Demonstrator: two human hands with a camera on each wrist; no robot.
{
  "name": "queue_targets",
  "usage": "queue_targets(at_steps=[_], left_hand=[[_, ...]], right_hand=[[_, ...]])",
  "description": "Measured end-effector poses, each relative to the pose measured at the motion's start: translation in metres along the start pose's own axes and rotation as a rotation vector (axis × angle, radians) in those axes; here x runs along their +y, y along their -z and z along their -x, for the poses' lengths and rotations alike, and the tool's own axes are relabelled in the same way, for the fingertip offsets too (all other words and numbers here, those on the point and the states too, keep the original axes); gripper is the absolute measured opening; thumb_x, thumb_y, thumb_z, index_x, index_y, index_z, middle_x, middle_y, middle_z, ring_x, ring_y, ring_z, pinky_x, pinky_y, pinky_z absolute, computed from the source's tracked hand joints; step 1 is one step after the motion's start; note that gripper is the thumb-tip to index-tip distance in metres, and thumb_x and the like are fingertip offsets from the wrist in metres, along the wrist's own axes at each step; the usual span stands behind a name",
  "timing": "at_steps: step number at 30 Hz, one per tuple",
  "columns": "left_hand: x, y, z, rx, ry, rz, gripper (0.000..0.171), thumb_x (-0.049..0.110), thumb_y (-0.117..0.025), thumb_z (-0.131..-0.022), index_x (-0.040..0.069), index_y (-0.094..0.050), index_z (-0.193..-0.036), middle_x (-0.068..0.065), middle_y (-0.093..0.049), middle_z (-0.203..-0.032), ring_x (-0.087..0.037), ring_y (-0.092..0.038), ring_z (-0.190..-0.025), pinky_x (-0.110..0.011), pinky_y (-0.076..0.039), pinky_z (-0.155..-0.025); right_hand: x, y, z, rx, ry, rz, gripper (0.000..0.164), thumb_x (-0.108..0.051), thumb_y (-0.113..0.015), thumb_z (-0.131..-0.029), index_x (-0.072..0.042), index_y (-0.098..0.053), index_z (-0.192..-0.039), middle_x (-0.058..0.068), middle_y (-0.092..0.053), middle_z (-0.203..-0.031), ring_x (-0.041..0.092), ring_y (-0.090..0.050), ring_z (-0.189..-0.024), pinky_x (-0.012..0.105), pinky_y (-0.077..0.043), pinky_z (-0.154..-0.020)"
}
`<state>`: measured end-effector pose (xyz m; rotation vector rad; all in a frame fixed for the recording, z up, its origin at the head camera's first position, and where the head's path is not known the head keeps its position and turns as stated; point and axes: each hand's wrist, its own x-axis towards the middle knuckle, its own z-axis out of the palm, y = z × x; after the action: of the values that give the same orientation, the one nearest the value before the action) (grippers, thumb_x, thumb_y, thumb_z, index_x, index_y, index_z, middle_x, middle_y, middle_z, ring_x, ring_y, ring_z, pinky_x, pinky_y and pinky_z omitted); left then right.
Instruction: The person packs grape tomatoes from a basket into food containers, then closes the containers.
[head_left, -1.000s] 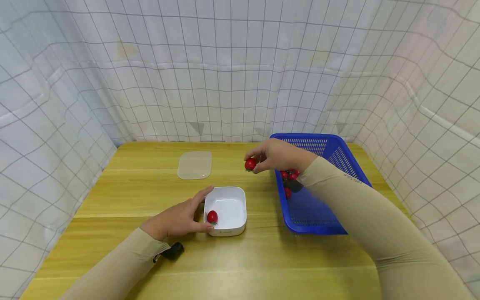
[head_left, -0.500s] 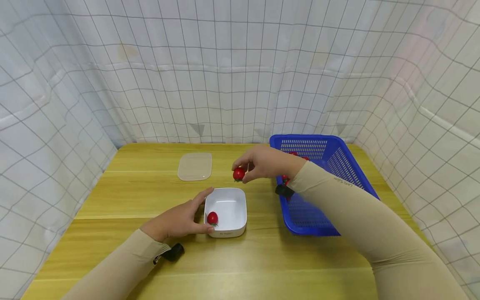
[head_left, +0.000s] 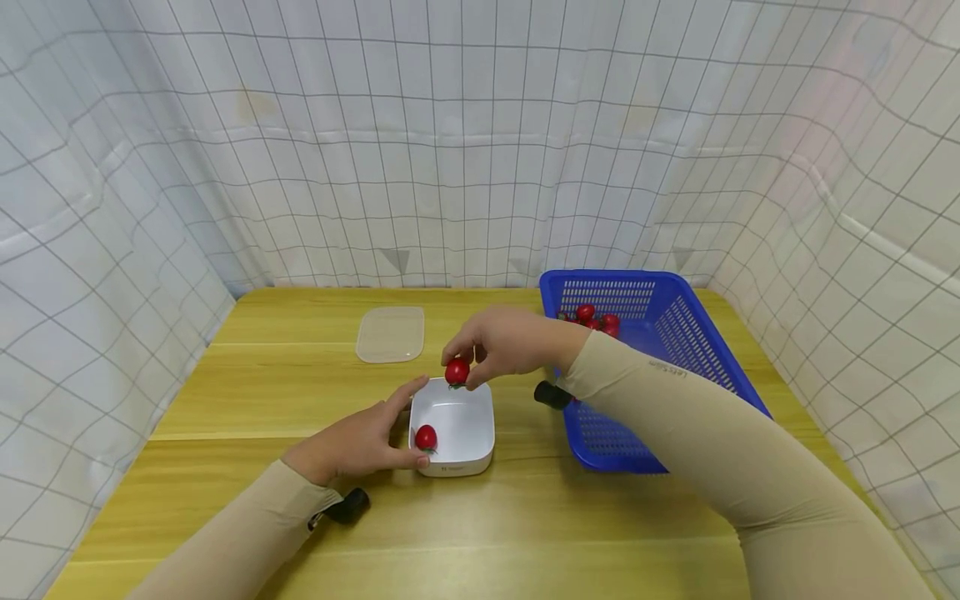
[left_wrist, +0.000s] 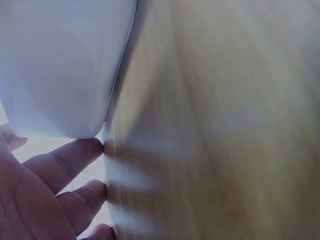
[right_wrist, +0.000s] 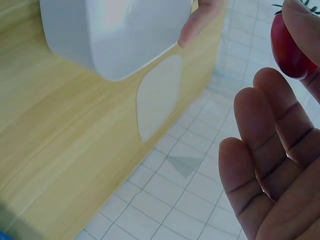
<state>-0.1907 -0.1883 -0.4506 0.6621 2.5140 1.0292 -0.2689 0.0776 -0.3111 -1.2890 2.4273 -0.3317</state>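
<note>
A ripe cherry tomato (head_left: 457,372) with green sepals is pinched between the thumb and fingers of my right hand (head_left: 517,340), above the back rim of a square white container (head_left: 468,468). In the right wrist view the same tomato (right_wrist: 289,52) shows beside the thumb, with the other fingers (right_wrist: 254,120) extended. My left hand (head_left: 356,442) holds the container's left side, thumb at the front corner and forefinger at the back corner. A second cherry tomato (head_left: 426,437) lies inside, near the front left corner. The left wrist view shows fingers (left_wrist: 75,157) touching the container wall (left_wrist: 60,75).
A blue plastic basket (head_left: 618,462) stands at the right, with several cherry tomatoes (head_left: 585,313) toward its back left; my right forearm covers part of it. A flat translucent lid (head_left: 391,335) lies behind the container. Gridded white curtain (head_left: 480,167) encloses the wooden table (head_left: 480,542).
My right hand has carried its cherry tomato left and toward me, from beside the basket to over the container's back rim. The left hand and container stay put.
</note>
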Motion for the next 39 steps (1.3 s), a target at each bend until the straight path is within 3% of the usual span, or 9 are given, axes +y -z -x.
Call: queue_targets(at_steps=[23,39], left_hand=[[0.001,0.001,0.001,0.006,-0.021,-0.020,0.110,0.054,-0.079,-0.090,0.022,-0.011,-0.170,-0.017,-0.045,-0.162,-0.037,-0.045,-0.149,-0.063,-0.035,-0.122],[0.001,0.000,0.000,0.011,0.002,-0.007,0.108,0.058,-0.081,-0.087,0.037,-0.012,-0.168,-0.009,-0.038,-0.167,-0.034,-0.042,-0.151,-0.063,-0.035,-0.122]], right_hand=[[-0.008,-0.010,-0.006,-0.014,0.075,0.001,0.040,-0.026,-0.083,-0.093,-0.022,-0.076,-0.131,-0.004,-0.073,-0.110,0.012,-0.064,-0.092,0.026,-0.054,-0.081],[-0.013,-0.012,-0.007,-0.023,0.063,-0.022,0.043,-0.027,-0.084,-0.092,-0.026,-0.075,-0.134,-0.007,-0.073,-0.107,0.012,-0.063,-0.092,0.024,-0.054,-0.079]])
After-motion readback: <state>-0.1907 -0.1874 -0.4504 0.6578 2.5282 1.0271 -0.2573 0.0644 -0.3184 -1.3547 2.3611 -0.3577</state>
